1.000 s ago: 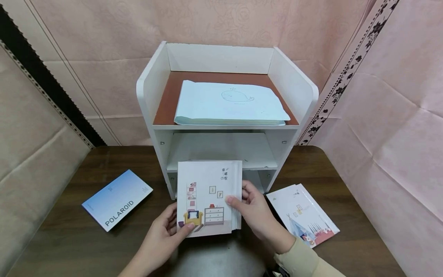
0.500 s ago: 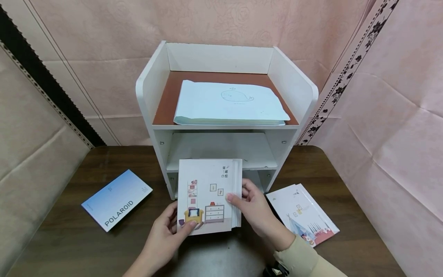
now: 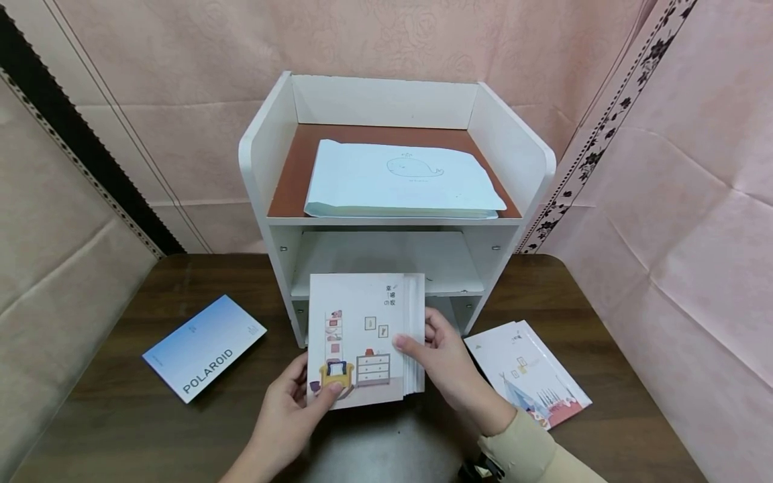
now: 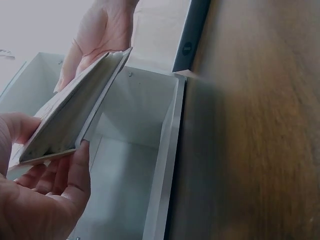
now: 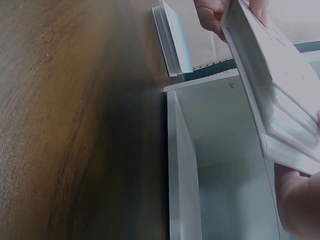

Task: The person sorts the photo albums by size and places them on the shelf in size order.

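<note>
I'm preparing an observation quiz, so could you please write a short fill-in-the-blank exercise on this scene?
The left hand and right hand hold a white book picturing a ____ armchair.
Large capital letters on the blue booklet spell ____.
The pale blue item atop the white shelf unit bears an outline drawing of a ____.

Missing words: yellow; POLAROID; whale.

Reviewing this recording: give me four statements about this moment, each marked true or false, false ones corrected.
1. The left grip and right grip both hold a white rectangular illustrated book. True.
2. In the head view, nothing lies left of the held book. False: a blue-and-white rectangular POLAROID item lies there.
3. A pale-blue item with a whale drawing lies on the top level of the white open shelf unit. True.
4. That top level has a green surface. False: it is brown.
</note>
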